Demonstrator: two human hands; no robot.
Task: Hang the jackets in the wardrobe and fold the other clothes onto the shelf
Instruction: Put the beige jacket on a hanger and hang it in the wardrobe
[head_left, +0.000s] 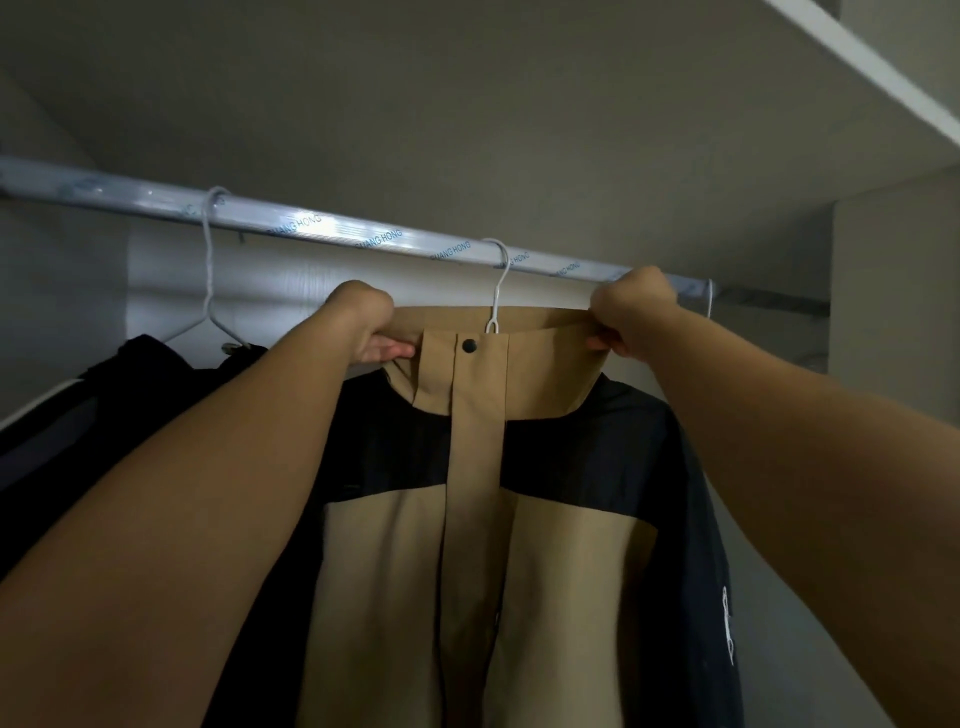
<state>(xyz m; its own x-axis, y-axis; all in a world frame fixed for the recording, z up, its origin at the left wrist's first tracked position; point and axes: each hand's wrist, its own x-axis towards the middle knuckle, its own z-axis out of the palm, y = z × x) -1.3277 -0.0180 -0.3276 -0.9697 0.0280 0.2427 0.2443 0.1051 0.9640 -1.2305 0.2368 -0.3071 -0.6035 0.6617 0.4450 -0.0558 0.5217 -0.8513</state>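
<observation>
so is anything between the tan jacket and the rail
Nothing visible. The tan jacket's hanger already hooks over the rail, and the left hand and right hand each grip its collar directly. A dark jacket hangs further left, not in the way.

Crowded rail, room to our right
The rail runs just above our left grip and right grip; between them stands a white hanger hook, and below hangs the tan jacket they pinch. Left of the left grip a dark jacket fills the space. Right of the right grip: one thin hook, then open room.
</observation>
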